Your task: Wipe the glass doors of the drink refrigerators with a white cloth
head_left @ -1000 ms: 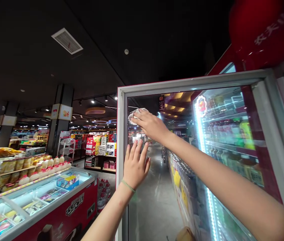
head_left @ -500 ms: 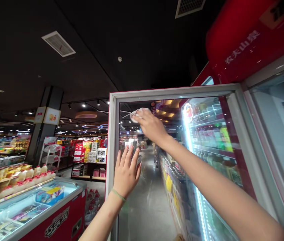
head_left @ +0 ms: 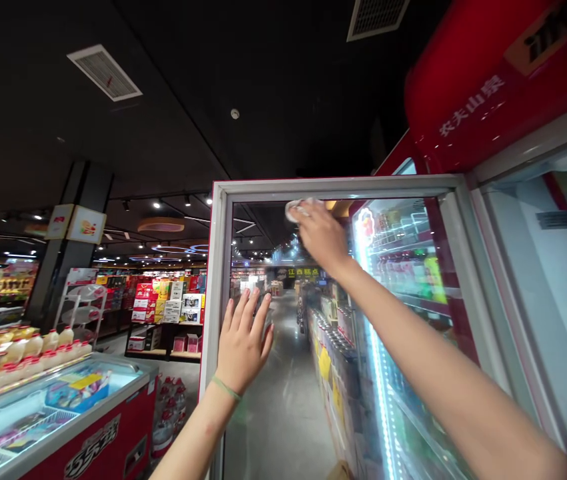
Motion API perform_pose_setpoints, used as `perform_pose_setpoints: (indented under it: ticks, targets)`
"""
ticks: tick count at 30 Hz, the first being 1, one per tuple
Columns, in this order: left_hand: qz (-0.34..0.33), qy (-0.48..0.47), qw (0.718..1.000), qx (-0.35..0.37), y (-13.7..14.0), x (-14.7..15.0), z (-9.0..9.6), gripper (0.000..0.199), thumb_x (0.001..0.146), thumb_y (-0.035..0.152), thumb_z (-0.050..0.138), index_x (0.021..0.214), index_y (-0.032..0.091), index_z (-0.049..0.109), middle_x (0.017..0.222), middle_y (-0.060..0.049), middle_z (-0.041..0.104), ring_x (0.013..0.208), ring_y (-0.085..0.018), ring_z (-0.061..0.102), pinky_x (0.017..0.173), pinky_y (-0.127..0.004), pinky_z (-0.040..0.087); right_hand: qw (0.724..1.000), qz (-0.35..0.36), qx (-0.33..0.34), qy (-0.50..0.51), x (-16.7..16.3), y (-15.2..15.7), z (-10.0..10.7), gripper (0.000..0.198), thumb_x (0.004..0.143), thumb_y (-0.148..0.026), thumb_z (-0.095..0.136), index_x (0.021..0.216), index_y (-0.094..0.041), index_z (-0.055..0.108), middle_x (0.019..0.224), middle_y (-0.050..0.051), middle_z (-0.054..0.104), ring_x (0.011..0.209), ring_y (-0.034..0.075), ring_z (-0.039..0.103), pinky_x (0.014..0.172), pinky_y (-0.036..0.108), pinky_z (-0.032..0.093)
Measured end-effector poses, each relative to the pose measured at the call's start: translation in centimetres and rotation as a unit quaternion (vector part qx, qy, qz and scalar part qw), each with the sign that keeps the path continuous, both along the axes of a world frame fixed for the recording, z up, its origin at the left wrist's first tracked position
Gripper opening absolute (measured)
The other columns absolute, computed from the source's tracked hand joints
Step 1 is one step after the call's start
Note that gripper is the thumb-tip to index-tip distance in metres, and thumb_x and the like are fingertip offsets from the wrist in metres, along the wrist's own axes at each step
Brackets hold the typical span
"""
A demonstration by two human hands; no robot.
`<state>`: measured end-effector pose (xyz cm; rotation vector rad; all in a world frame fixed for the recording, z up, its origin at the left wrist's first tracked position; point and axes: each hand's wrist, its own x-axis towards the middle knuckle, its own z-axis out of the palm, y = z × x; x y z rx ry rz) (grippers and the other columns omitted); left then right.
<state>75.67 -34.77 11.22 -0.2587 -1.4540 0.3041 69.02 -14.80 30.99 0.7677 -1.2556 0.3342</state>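
Observation:
A glass fridge door (head_left: 278,373) with a pale frame stands swung out in front of me. My right hand (head_left: 324,237) presses a whitish cloth (head_left: 295,211) against the upper part of the glass, just under the top of the frame. The cloth is mostly covered by the fingers. Lower down on the left, my left hand (head_left: 244,337) lies flat against the pane near the frame's left side, fingers stretched and slightly spread, holding nothing. A thin green band (head_left: 227,388) circles the left wrist.
The red-topped drinks fridge (head_left: 463,100) rises on the right. A red chest freezer (head_left: 98,433) stands at lower left, with white bottles (head_left: 18,353) behind it. Bottled packs (head_left: 168,413) sit on the floor beside it. Boxed goods (head_left: 168,300) fill shelves beyond.
My right hand has slid the cloth rightward and slightly up across the glass. My left hand stays flat on the pane. The view has shifted slightly.

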Motion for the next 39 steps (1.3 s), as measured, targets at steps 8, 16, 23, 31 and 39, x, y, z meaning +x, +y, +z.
perform_pose_setpoints:
  ticks: [8,16,23,31,39]
  targets:
    - [0.000,0.003,1.000,-0.008,-0.2,0.0,0.0,0.067,0.098,0.027,0.058,0.161,0.021,0.035,0.159,-0.013,0.049,0.152,-0.031,0.040,0.129,-0.051,0.024,1.000,0.014,-0.007,0.002,0.7,-3.5,0.3,0.048,0.099,-0.009,0.041,0.134,-0.025,0.070,0.144,0.006,0.065,0.145,0.028,0.051,0.122,0.056,0.044]
    - [0.004,-0.008,1.000,-0.010,-0.6,-0.1,0.0,0.069,0.097,0.027,0.059,0.162,0.021,0.033,0.158,-0.016,0.049,0.151,-0.032,0.040,0.128,-0.053,0.027,0.994,0.011,-0.049,-0.101,-1.1,6.4,0.8,0.049,0.101,-0.014,0.042,0.141,-0.030,0.065,0.154,0.001,0.057,0.151,0.031,0.042,0.122,0.062,0.041]
    - [0.000,-0.016,1.000,0.009,0.5,0.5,0.2,0.058,0.095,0.022,0.058,0.152,0.016,0.046,0.152,-0.019,0.052,0.148,-0.036,0.043,0.126,-0.058,0.028,0.997,0.021,0.029,-0.067,-0.4,2.6,-1.6,0.053,0.097,-0.008,0.042,0.139,-0.029,0.067,0.151,0.000,0.059,0.151,0.027,0.043,0.127,0.056,0.037]
    - [0.006,-0.022,0.998,0.058,4.3,0.5,0.7,0.049,0.098,0.036,0.061,0.144,0.022,0.057,0.149,-0.016,0.057,0.146,-0.038,0.043,0.126,-0.071,0.009,0.995,0.050,-0.009,-0.082,-1.0,5.1,-1.2,0.049,0.099,-0.010,0.044,0.135,-0.031,0.069,0.151,-0.001,0.059,0.151,0.028,0.043,0.127,0.058,0.037]
    - [0.004,-0.005,0.998,0.070,5.1,-0.3,0.4,0.051,0.098,0.039,0.059,0.147,0.024,0.056,0.151,-0.014,0.057,0.146,-0.036,0.044,0.127,-0.069,0.002,0.978,0.035,0.200,-0.045,-0.1,4.8,-2.5,0.055,0.094,-0.005,0.050,0.138,-0.034,0.067,0.153,-0.004,0.058,0.151,0.022,0.042,0.128,0.050,0.037]
